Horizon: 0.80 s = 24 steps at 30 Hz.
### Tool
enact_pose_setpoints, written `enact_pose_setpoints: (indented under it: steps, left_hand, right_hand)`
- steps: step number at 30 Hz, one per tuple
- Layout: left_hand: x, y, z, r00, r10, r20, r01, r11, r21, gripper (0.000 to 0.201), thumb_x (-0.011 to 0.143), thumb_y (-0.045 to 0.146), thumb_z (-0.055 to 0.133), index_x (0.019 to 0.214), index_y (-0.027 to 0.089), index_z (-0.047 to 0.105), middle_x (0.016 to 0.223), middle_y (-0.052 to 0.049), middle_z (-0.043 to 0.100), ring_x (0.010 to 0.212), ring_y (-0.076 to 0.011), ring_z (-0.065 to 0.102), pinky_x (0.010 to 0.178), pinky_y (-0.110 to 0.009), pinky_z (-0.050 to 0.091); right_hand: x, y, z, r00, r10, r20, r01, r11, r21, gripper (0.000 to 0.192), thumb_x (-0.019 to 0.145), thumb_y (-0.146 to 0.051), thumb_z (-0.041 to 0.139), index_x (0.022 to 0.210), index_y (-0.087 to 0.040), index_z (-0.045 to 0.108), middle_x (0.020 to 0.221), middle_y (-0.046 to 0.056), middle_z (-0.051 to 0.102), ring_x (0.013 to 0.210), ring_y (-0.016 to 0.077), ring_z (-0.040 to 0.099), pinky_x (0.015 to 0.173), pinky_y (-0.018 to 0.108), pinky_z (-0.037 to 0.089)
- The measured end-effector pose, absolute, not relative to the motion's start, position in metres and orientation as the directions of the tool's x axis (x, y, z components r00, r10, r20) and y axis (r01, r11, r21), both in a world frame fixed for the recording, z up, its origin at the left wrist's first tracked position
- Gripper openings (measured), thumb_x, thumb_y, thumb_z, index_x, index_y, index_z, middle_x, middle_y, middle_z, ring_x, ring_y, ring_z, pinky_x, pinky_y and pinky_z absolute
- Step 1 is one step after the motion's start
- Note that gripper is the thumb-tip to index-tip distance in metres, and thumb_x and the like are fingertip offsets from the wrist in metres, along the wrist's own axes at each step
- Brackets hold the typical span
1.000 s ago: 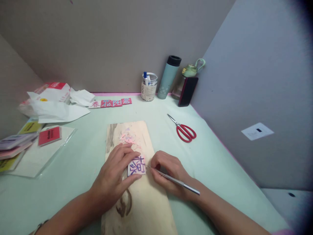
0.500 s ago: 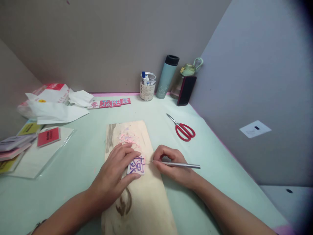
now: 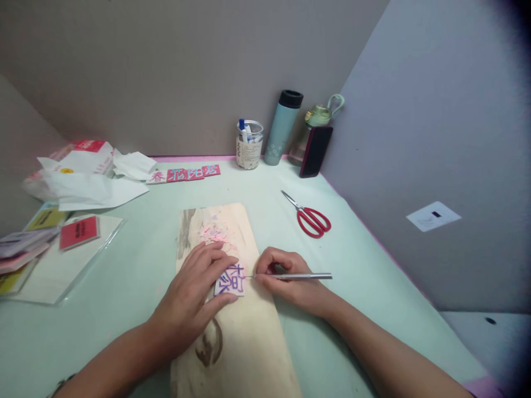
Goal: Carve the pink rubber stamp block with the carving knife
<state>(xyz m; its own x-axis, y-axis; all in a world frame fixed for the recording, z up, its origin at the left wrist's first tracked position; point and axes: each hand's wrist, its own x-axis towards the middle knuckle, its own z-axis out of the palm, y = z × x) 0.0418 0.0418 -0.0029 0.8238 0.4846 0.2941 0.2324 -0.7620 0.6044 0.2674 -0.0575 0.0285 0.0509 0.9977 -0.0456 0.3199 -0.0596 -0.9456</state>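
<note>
A square carving block (image 3: 234, 284) with a purple written character lies on the wooden board (image 3: 253, 342). My left hand (image 3: 194, 284) holds it down, forefinger along the far side and thumb at the near side; its left part is hidden under the hand. In my right hand (image 3: 286, 276) is a slim silver carving knife (image 3: 309, 276), pinched between thumb and fingers, its handle pointing right. The knife's thin tip is at the block's right edge; whether it cuts in, I cannot tell. Pink and purple shavings (image 3: 213, 232) are scattered on the board beyond my left hand.
Red-handled scissors (image 3: 311, 220) lie right of the board. Along the back stand a jar of pens (image 3: 249, 149), a blue flask (image 3: 282, 130), a green bottle (image 3: 318, 115) and a phone (image 3: 316, 152). Carved tiles (image 3: 185, 175), wrappers (image 3: 93, 185) and colored blocks (image 3: 79, 232) are leftward.
The knife's handle has swung to a flatter angle, its rear end rising and shifting slightly left. My right hand has moved a little left; the left hand stays on the block.
</note>
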Motion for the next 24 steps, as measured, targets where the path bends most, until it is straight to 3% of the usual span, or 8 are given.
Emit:
enact_pose_setpoints:
  steps: [11, 24]
  left_hand:
    - [0.0422, 0.0431, -0.0047, 0.829, 0.468, 0.306, 0.218, -0.775, 0.594, 0.036, 0.098, 0.029, 0.06, 0.133, 0.028, 0.054, 0.127, -0.009, 0.06, 0.14, -0.0338, 0.043, 0.119, -0.057, 0.033]
    - [0.0424, 0.0434, -0.0031, 0.825, 0.489, 0.282, 0.233, -0.75, 0.619, 0.034, 0.096, 0.029, 0.06, 0.131, 0.028, 0.056, 0.127, -0.009, 0.057, 0.142, -0.0355, 0.04, 0.113, -0.056, 0.041]
  right_hand:
    - [0.2719, -0.0551, 0.0257, -0.016, 1.0, -0.011, 0.322, -0.005, -0.947, 0.011, 0.083, -0.017, 0.064, 0.074, -0.02, 0.058, 0.08, -0.001, 0.058, 0.071, 0.0124, 0.051, 0.063, 0.025, 0.04]
    - [0.2726, -0.0577, 0.0191, -0.06, 0.995, 0.085, 0.412, 0.102, -0.905, 0.014, 0.087, -0.016, 0.062, 0.076, -0.021, 0.055, 0.083, 0.0, 0.059, 0.076, 0.0144, 0.054, 0.067, 0.027, 0.043]
